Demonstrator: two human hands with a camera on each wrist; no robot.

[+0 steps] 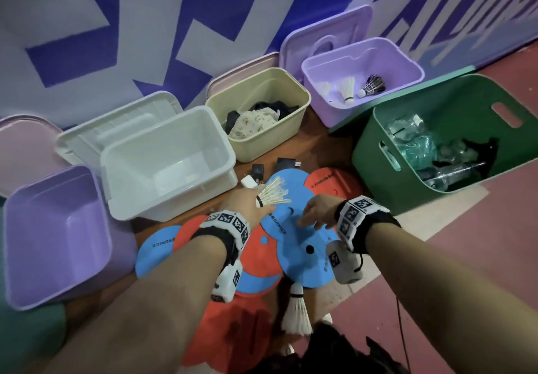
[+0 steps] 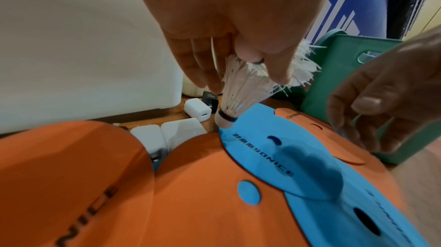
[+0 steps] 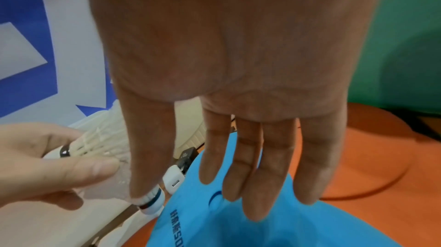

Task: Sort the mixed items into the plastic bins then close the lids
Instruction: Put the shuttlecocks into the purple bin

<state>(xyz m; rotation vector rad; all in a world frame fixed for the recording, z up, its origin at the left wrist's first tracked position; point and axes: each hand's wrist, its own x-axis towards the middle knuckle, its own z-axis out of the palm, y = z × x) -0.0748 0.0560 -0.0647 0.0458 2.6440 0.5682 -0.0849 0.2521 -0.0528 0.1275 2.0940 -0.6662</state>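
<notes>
My left hand [image 1: 256, 202] pinches two white shuttlecocks [image 1: 273, 192] by their feathers, low over a blue disc [image 1: 294, 228]; in the left wrist view one cork [image 2: 225, 119] touches the blue disc's edge [image 2: 274, 147]. Beside it, my right hand [image 1: 310, 216] hovers over the same disc with straight fingers [image 3: 248, 175] and holds nothing. The far lilac bin [image 1: 337, 116] holds three shuttlecocks. Another shuttlecock [image 1: 297, 311] lies near my feet. Blue and orange discs [image 1: 256, 257] overlap on the floor.
A white bin [image 1: 174, 202], a cream bin [image 1: 262, 146] with cloth, a green bin [image 1: 378, 175] with plastic wrap and a purple bin [image 1: 58, 257] stand open, lids leaning behind. A white charger [image 1: 249, 182] and two black chargers [image 1: 257, 171] lie by the white bin.
</notes>
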